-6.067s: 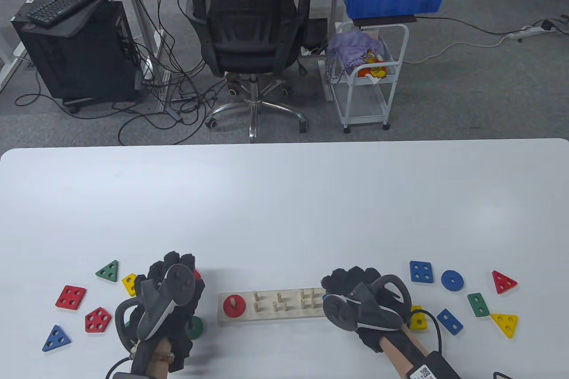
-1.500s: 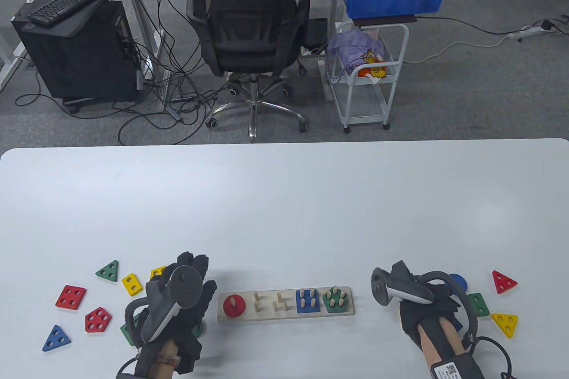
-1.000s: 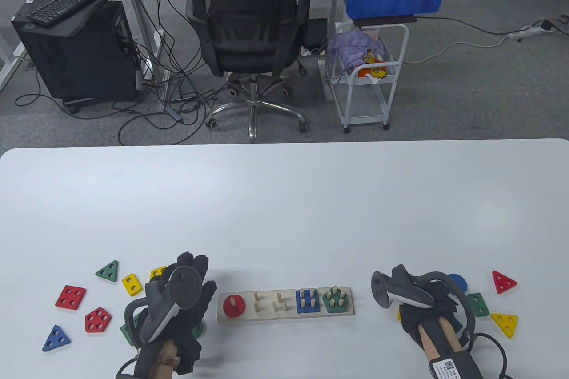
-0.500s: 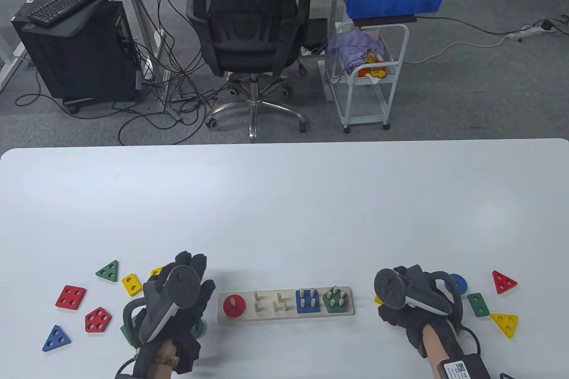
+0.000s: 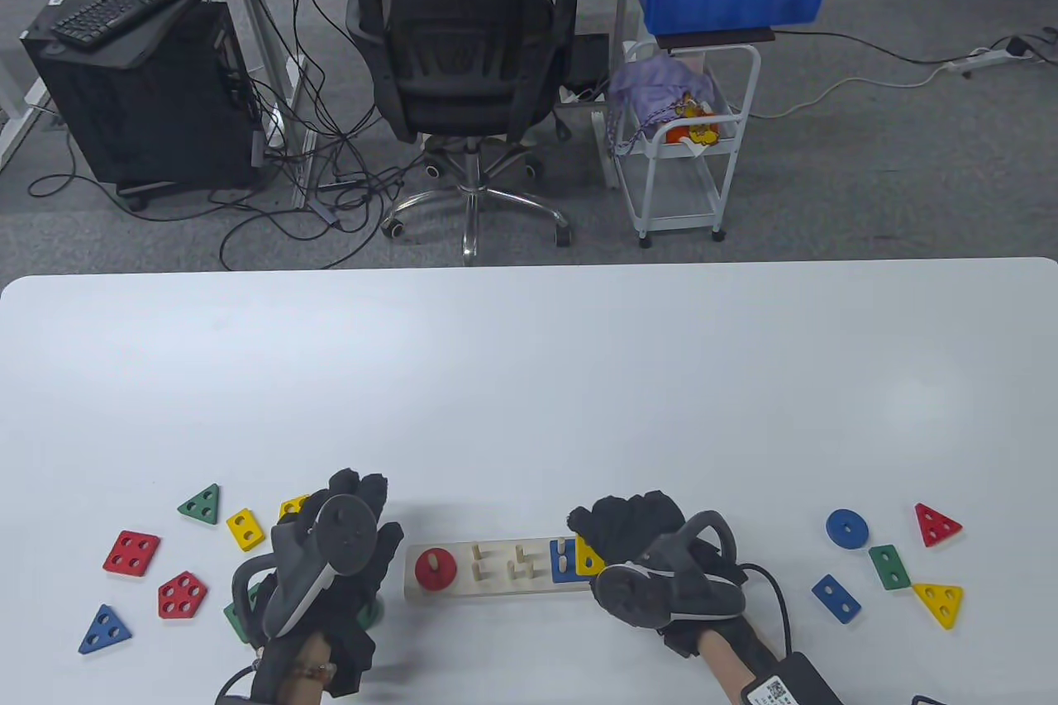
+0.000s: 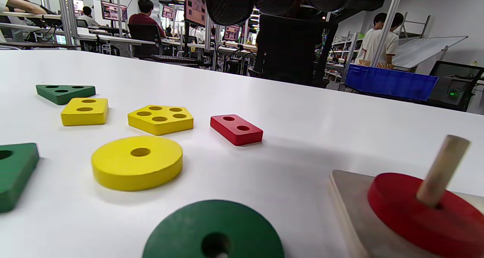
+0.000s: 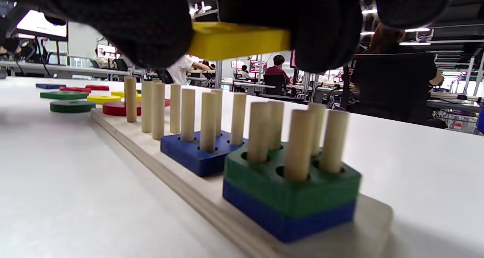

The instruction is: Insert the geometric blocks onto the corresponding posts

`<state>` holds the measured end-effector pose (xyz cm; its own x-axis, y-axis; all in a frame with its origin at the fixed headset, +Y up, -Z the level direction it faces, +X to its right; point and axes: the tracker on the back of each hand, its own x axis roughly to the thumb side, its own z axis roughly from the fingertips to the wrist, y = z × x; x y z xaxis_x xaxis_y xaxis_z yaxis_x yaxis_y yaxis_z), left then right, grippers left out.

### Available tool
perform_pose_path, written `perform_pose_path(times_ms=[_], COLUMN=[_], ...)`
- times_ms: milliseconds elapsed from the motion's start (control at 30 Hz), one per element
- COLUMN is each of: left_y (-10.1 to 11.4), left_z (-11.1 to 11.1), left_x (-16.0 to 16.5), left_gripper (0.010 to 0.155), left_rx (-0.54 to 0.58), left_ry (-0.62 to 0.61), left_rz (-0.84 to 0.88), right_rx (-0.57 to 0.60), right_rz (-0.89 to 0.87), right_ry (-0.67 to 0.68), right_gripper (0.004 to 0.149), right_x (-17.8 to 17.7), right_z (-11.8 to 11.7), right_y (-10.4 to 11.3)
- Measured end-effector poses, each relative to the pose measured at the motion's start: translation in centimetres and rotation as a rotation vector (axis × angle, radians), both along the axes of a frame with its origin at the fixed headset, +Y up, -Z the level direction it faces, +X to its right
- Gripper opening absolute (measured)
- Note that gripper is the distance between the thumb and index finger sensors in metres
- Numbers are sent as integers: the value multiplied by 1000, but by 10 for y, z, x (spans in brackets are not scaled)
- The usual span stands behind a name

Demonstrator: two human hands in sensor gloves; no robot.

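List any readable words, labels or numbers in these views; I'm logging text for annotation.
No text can be read.
White tag on the right wrist: printed code, too small to read.
Monitors in the background of the left wrist view: blurred.
Blocks and post board: unmarked.

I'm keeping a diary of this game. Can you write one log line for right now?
right hand: holds yellow block above board posts | left hand: resting near green ring | seated: red ring, blue square
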<state>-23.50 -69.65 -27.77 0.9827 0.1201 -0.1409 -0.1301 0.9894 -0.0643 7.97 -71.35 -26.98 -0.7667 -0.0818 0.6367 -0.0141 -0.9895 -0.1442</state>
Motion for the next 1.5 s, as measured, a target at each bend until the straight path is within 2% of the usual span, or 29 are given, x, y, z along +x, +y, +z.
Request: perform_pose_path(times_ms=[367,733,867,1000,1100,1300,1400,1500], left_y=[-1,-2,-2,-2,-2,-3,-3,-4], left_z=[0,-1,-1,-1,-1,-2,-2,-2], left_x=[2,3,2,0,0,-1,-1,-1], left_gripper=[67,67,67,67,66,67,67,66], left_rx=[-13,-17,-16,-14,-14,-10,-11,-14], left_ry=[1,0,1,5,3,3,2,1], left_rz=[-13,-17,-12,-9,-7,0,2,-5], right_rx=[-12,-9,-23,-36,-54,-91,-120,-163], right_rz=[78,81,53,-15,-63,-204,-195,-170], right_ry=[-22,-19,-56,-147,-275,-585,-802,-960], right_gripper=[73,73,74,73,70,62,60,59], right_x=[-17,-20,-10,16,47,137,176,201], right_z=[-7,-7,-10,-17,-26,-35,-36,-38], right_y=[-10,-13,-9,-1,6,17,20,12])
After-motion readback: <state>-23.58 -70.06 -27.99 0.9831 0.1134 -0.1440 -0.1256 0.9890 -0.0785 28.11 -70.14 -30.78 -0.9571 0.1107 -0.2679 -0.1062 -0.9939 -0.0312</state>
